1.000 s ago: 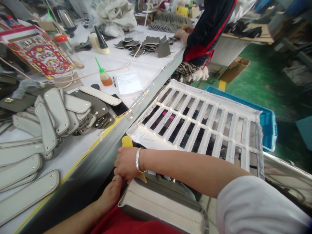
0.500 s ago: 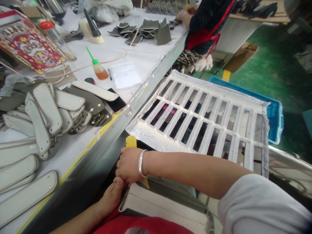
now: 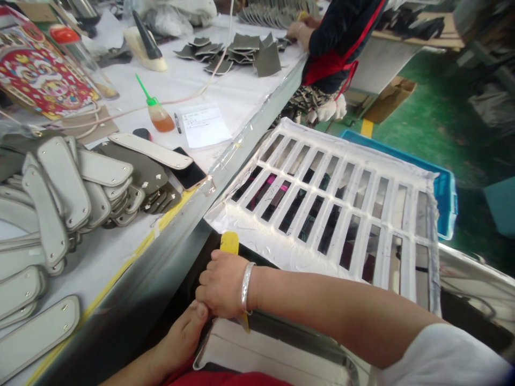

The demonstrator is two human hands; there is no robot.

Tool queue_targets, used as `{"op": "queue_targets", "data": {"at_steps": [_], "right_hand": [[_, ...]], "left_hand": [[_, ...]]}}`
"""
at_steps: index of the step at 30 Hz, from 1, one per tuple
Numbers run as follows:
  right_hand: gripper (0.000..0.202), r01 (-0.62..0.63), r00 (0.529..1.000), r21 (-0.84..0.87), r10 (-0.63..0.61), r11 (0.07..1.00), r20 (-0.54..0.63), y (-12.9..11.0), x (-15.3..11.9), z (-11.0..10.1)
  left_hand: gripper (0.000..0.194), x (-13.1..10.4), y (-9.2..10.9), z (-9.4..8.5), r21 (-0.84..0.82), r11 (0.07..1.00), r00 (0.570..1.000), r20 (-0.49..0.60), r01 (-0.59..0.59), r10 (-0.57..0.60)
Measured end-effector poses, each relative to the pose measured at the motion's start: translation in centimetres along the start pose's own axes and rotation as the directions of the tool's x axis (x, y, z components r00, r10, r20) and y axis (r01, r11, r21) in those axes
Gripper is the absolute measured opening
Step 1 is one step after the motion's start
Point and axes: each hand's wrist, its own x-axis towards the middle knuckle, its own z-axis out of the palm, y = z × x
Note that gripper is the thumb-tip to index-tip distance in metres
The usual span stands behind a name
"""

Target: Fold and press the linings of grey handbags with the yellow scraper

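My right hand (image 3: 224,283), with a silver bracelet at the wrist, is wrapped round a yellow-handled tool (image 3: 229,243). The handle's rounded end sticks out above the fist, and a narrow yellow tip shows below it. Lower and to the left, my left hand (image 3: 185,331) is closed, its thumb against the right hand's fingers. Its fingers are mostly hidden, and so is whatever they grip. Just below both hands lies a pale panel with a dark rim (image 3: 257,348), close to my red apron (image 3: 229,379).
Grey-white strap pieces (image 3: 66,182) pile up on the left table, near a phone (image 3: 189,171), a glue bottle (image 3: 161,117) and a paper note (image 3: 206,126). A white slatted rack (image 3: 322,199) stands right, a blue bin (image 3: 446,203) behind it. A co-worker's hands (image 3: 300,32) are at the far table.
Both hands and the yellow-handled tool have shifted slightly right and down in view. The table and its pieces appear a little further left.
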Motion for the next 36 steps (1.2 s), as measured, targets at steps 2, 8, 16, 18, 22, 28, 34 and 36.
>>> {"op": "queue_targets", "data": {"at_steps": [2, 8, 16, 18, 22, 28, 34, 36], "right_hand": [[0.021, -0.018, 0.999, 0.009, 0.019, 1.0, -0.033, -0.2, -0.2, 0.2], [0.02, -0.092, 0.992, 0.023, 0.094, 0.995, -0.086, -0.7, -0.6, 0.5], [0.022, -0.204, 0.967, 0.037, 0.207, 0.978, -0.147, -1.6, -1.4, 1.9], [0.023, -0.229, 0.961, 0.027, 0.23, 0.973, -0.151, -1.9, -1.5, 2.0], [0.024, -0.282, 0.947, 0.03, 0.284, 0.959, -0.152, -2.3, -1.7, 2.3], [0.027, -0.437, 0.877, 0.076, 0.444, 0.896, -0.186, -3.0, -3.0, 3.5], [0.04, -0.603, 0.771, 0.081, 0.606, 0.793, -0.195, -5.0, -5.1, 4.2], [0.043, -0.658, 0.732, 0.079, 0.661, 0.749, -0.162, -5.6, -5.8, 4.2]], "left_hand": [[0.072, 0.1, -0.2, -0.1, -0.011, 1.0, 0.999, 0.02, -0.026, 0.026], [0.062, 0.4, -1.1, -0.4, -0.043, 0.998, 0.994, 0.097, -0.05, 0.054], [0.054, 0.3, -0.8, -0.6, -0.179, 0.982, 0.987, 0.156, 0.067, -0.038], [0.055, 0.2, -0.6, -0.6, -0.167, 0.981, 0.986, 0.151, 0.098, -0.073], [0.055, 0.2, 0.5, -0.8, -0.11, 0.992, 0.989, 0.138, 0.066, -0.051], [0.054, 1.3, 3.4, -0.5, -0.014, 0.997, 0.976, 0.202, -0.078, 0.08], [0.053, 1.6, 4.6, -0.4, -0.063, 0.993, 0.948, 0.297, -0.103, 0.118], [0.061, 1.3, 4.1, -0.7, -0.218, 0.976, 0.938, 0.343, 0.022, 0.055]]}}
